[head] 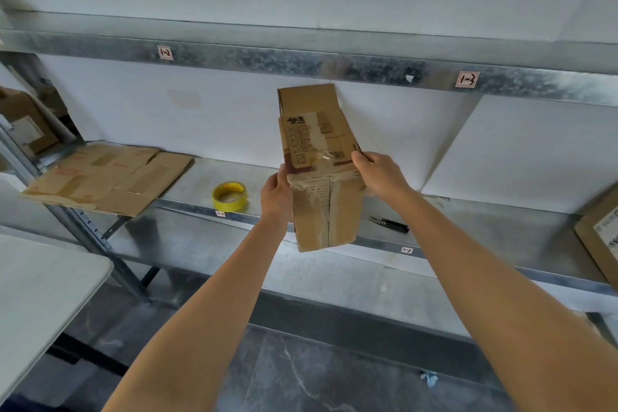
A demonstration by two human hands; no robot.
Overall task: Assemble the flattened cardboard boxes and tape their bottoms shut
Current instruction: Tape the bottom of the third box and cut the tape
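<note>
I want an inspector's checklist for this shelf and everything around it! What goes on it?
Surface: metal shelf, small labels on its front edge.
Job's things: box held above the shelf, near flaps folded shut; flat boxes stacked at left; yellow tape beside them; black snips right of the box.
Clutter: pale scrap on the floor.
Grips: left hand and right hand each hold a side of the box.
Cables: nothing seen.
Surroundings: white wall; grey table at left; labelled carton at far right.

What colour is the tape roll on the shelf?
Yellow. The tape roll lies on the metal shelf, left of the held box; the head view shows it.
</note>
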